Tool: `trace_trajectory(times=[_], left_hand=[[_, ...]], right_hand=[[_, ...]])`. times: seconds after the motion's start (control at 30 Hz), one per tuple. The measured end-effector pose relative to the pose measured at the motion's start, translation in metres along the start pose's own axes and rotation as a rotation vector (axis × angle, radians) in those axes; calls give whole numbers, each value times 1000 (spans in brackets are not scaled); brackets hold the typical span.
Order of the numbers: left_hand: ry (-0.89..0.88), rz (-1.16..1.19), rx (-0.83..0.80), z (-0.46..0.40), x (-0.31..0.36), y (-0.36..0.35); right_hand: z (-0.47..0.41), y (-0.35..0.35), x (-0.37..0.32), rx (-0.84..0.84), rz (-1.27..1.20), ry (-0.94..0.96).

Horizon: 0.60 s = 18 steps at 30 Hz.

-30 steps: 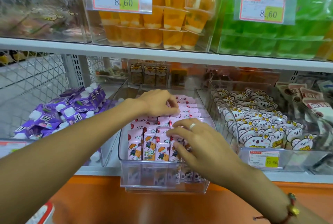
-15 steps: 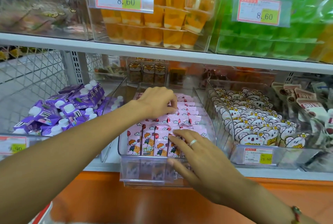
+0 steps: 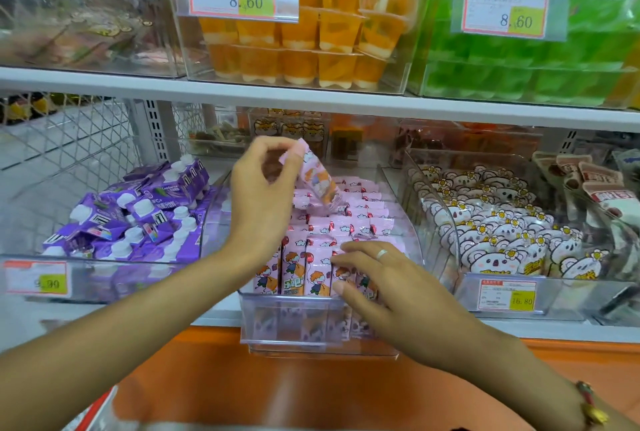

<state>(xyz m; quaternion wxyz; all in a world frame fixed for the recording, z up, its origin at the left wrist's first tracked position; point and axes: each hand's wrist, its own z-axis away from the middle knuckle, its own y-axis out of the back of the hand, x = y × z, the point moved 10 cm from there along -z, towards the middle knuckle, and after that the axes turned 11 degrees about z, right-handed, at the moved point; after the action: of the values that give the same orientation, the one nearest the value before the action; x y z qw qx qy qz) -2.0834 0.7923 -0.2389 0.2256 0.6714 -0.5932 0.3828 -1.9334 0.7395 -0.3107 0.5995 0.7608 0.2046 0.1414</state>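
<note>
Pink packet [image 3: 317, 181] pinched in your left hand [image 3: 263, 195], lifted above the bin [image 3: 311, 323]; your right hand [image 3: 377, 285], fingers spread, presses the front row [image 3: 304, 271].

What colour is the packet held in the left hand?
The packet is pink with cartoon print; head view.

Pink cartoon-printed packets [image 3: 317, 184], purple pouches [image 3: 138, 216] beside
</note>
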Motion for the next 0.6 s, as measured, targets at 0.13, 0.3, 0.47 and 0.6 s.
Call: trace_trajectory(times=[0.13, 0.3, 0.47, 0.6], left_hand=[[-18, 117, 115, 13, 15, 27], [54, 81, -28, 36, 13, 16], [142, 171, -114, 43, 5, 6], [233, 144, -185, 47, -8, 3]], right_hand=[[-5, 15, 8, 136, -141, -85], [-9, 34, 20, 338, -606, -270], [-25, 23, -6, 210, -765, -166], [-29, 2, 14, 175, -1202, -394]])
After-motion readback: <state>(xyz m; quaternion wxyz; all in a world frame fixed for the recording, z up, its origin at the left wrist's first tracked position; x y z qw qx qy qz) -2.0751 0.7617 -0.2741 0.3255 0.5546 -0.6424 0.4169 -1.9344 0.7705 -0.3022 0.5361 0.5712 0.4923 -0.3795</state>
